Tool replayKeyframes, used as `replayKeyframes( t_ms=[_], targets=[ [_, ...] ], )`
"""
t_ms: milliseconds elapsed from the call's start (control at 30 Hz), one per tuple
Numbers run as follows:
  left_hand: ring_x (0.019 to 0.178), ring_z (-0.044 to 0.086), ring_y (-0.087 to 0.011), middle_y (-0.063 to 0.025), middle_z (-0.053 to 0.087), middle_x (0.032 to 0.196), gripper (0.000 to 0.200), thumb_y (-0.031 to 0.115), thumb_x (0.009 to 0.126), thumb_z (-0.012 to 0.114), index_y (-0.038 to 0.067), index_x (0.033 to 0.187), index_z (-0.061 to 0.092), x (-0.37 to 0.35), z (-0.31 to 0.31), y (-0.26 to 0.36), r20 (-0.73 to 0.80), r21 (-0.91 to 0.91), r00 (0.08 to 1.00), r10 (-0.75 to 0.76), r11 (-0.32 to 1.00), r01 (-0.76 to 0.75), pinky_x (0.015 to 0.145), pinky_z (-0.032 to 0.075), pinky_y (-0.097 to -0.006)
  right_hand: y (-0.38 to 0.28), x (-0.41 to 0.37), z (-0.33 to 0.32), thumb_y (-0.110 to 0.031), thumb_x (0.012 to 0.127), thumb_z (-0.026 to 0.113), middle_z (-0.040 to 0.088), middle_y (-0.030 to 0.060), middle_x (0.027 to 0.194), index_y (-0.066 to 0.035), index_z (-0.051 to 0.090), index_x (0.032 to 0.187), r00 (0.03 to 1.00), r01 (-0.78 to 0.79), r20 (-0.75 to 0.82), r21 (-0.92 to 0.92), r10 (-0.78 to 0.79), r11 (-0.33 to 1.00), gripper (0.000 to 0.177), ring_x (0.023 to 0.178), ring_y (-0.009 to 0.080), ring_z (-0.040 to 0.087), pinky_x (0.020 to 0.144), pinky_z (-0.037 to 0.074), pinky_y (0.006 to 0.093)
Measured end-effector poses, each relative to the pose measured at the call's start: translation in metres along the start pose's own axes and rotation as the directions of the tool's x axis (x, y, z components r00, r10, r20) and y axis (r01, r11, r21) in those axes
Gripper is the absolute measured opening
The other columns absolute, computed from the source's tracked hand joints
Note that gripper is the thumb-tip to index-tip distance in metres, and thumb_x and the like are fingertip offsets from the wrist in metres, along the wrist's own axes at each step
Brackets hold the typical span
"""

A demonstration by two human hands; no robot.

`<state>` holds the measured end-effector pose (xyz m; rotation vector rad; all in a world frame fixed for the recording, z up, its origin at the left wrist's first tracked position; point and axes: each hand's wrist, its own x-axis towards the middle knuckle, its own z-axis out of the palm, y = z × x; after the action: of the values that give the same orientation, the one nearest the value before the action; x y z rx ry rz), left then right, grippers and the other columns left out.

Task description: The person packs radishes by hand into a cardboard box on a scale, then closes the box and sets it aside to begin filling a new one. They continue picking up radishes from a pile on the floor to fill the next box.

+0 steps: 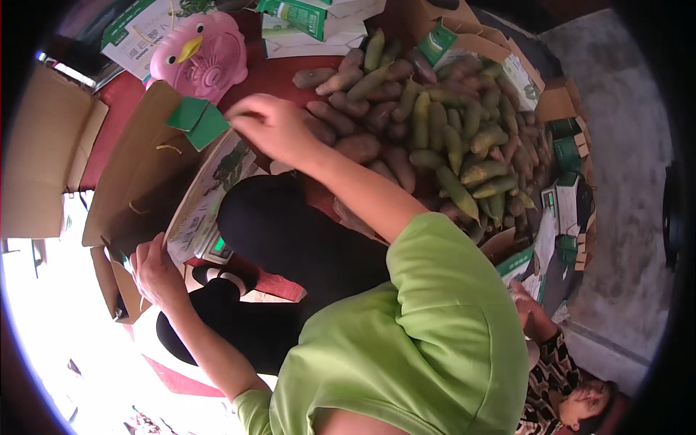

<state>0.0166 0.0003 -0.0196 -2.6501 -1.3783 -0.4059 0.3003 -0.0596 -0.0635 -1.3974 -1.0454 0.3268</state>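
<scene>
My right hand [272,129] has its fingers pinched together at the edge of a folded green card [199,123], over the rim of an open cardboard box [138,156]. Lower down, my left hand [156,275] grips the near edge of this box, thumb and fingers closed round it. The box is brown inside with yellowish cord handles, and its outer side is white with a printed picture. Beside the box, a scale [216,249] shows a green-lit display, partly hidden.
A large pile of green and reddish-brown elongated vegetables [464,138] lies ahead right. A pink fan with a duck-like face [199,58] stands at the top left. Other cartons [47,152] are around, another scale [549,201] is at right, and another person [554,377] is at lower right.
</scene>
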Motion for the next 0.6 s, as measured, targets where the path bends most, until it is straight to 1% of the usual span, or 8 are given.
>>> replayKeyframes(
  t_ms=[67,133,200,333,400,467,533,600],
  targets=[
    [0.083,0.057,-0.0219,-0.0014,0.061,0.085,0.021,0.007,0.076,0.063,0.014,0.095,0.07,-0.001,0.003,-0.004,-0.013,-0.006,1.0,0.02,1.0,-0.02,0.071,0.047,-0.0356,0.04,-0.032,-0.041,-0.009,0.079,0.063,0.065,0.0124,0.089,-0.004,0.067,0.091,0.987,-0.163,-0.026,-0.202,0.161,0.966,0.014,0.084,0.0194,0.063,0.074,0.049,0.0299],
    [0.083,0.057,-0.0223,-0.0018,0.061,0.085,0.019,0.007,0.078,0.062,0.013,0.094,0.07,-0.001,0.001,-0.001,-0.01,-0.011,1.0,0.019,1.0,-0.019,0.071,0.047,-0.0357,0.08,-0.07,-0.082,-0.015,0.077,0.062,0.065,0.0151,0.091,-0.005,0.067,0.089,0.965,-0.253,-0.155,-0.36,0.209,0.898,0.016,0.089,0.0312,0.062,0.076,0.049,0.0387],
    [0.082,0.056,-0.0224,-0.0019,0.061,0.084,0.018,0.008,0.078,0.062,0.013,0.094,0.07,0.0,0.002,0.0,-0.012,-0.033,1.0,-0.011,0.999,0.011,0.071,0.046,-0.0359,0.108,-0.109,-0.125,-0.02,0.075,0.066,0.065,0.0157,0.095,-0.003,0.066,0.094,0.856,-0.507,-0.219,-0.528,0.468,0.681,0.025,0.092,0.0303,0.062,0.08,0.048,0.0373],
    [0.082,0.056,-0.0225,-0.002,0.062,0.084,0.018,0.009,0.078,0.062,0.013,0.094,0.07,0.0,0.004,-0.001,-0.005,-0.008,1.0,-0.007,1.0,0.007,0.071,0.046,-0.036,0.154,-0.182,-0.193,-0.022,0.074,0.064,0.063,0.018,0.098,-0.005,0.065,0.096,0.741,-0.598,-0.309,-0.708,0.596,0.376,0.027,0.094,0.0342,0.06,0.083,0.048,0.0419],
    [0.081,0.056,-0.023,-0.002,0.062,0.084,0.018,0.009,0.078,0.063,0.013,0.095,0.07,0.0,0.004,-0.002,-0.005,-0.011,1.0,-0.014,1.0,0.014,0.071,0.046,-0.036,0.152,-0.197,-0.216,-0.021,0.075,0.062,0.062,0.0168,0.101,-0.007,0.065,0.096,0.611,-0.701,-0.425,-0.682,0.668,0.208,0.025,0.098,0.0328,0.058,0.084,0.048,0.0415],
    [0.081,0.056,-0.0232,-0.0019,0.062,0.084,0.019,0.008,0.078,0.062,0.012,0.094,0.07,0.0,0.003,0.0,-0.011,-0.017,1.0,-0.007,1.0,0.007,0.071,0.047,-0.036,0.156,-0.214,-0.236,-0.02,0.076,0.062,0.059,0.0139,0.107,-0.009,0.062,0.101,0.658,-0.606,-0.496,-0.795,0.567,0.008,0.028,0.107,0.0312,0.055,0.085,0.048,0.0429],
    [0.082,0.057,-0.0234,-0.0019,0.062,0.084,0.019,0.008,0.078,0.062,0.012,0.094,0.07,-0.001,0.003,-0.001,-0.019,-0.018,1.0,-0.009,1.0,0.009,0.071,0.047,-0.0361,0.141,-0.214,-0.253,-0.021,0.077,0.06,0.055,0.0103,0.114,-0.01,0.058,0.106,0.559,-0.486,-0.545,-0.826,0.625,-0.286,0.031,0.114,0.0302,0.05,0.086,0.047,0.0452],
    [0.083,0.057,-0.0235,-0.0024,0.062,0.084,0.019,0.006,0.077,0.062,0.011,0.094,0.07,-0.001,0.005,-0.002,-0.02,-0.03,1.0,0.019,0.999,-0.019,0.072,0.047,-0.0362,0.149,-0.237,-0.28,-0.021,0.08,0.058,0.053,0.0094,0.112,-0.012,0.056,0.107,0.564,-0.444,-0.59,-0.806,0.578,-0.391,0.029,0.111,0.029,0.051,0.084,0.045,0.0457]
  ],
)
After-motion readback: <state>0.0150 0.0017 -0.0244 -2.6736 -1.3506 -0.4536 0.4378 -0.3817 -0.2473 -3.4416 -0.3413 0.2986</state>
